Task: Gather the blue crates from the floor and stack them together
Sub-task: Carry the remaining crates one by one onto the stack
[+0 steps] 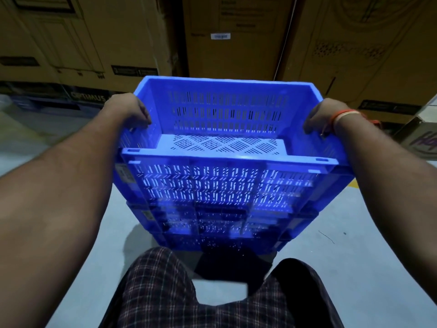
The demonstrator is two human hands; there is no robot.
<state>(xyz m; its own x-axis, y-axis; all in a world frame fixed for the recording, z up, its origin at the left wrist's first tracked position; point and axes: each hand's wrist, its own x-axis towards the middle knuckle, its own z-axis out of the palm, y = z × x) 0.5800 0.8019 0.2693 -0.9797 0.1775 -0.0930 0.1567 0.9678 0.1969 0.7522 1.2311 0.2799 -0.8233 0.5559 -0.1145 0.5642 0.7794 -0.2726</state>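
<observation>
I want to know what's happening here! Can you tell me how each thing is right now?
Top blue slotted plastic crate: empty, upright, gripped at both side rims.
Blue plastic crates underneath: stacked on the grey floor.
Left hand: closed on the top crate's left rim.
Right hand: closed on its right rim.
Brown cardboard boxes: closed, standing behind.
</observation>
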